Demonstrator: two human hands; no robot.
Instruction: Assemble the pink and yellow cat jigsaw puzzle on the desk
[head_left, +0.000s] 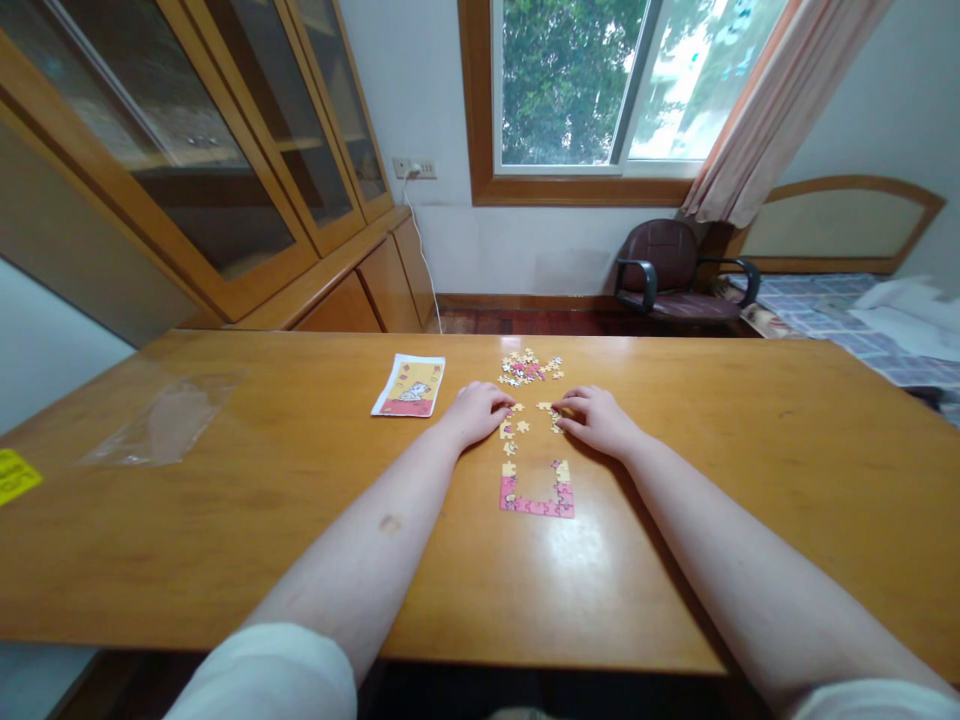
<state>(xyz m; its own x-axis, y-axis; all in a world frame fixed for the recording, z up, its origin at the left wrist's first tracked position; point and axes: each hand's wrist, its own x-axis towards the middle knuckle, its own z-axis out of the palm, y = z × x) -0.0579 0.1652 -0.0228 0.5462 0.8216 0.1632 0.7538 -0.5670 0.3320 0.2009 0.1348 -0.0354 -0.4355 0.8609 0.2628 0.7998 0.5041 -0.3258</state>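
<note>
Surface [187,560]: wooden, spreading beneath everything; clock directions are read from the joined puzzle border, twelve towards the window.
Glass-fronted cabinet [247,170]: ten to eleven o'clock, beyond the surface.
Window [574,85]: twelve to one o'clock, trees outside.
Bed [817,310]: two o'clock, checked cover.
Pink curtain [787,110]: one o'clock, beside the window.
Brown armchair [667,265]: one o'clock, past the far edge.
Clear plastic bag [169,420]: nine to ten o'clock, lying flat, well apart from the puzzle.
Picture sheet [409,387]: ten o'clock, near the left hand, showing a pale animal on yellow and pink.
Joined puzzle border [536,507]: near the middle of the surface, U-shaped; its long pink base runs roughly nine to three, and both yellow-topped arms point to twelve, the open side.
Left hand [478,412]: ten to eleven o'clock, fingers bent, tips at loose pieces; cannot tell whether one is gripped.
Right hand [594,416]: one o'clock, fingers curled nearly together beside pieces it partly covers; any grip is unclear.
Heap of pieces [529,368]: twelve o'clock, beyond the hands.
Loose pieces [523,427]: twelve o'clock, mostly yellow, between border and heap.
</note>
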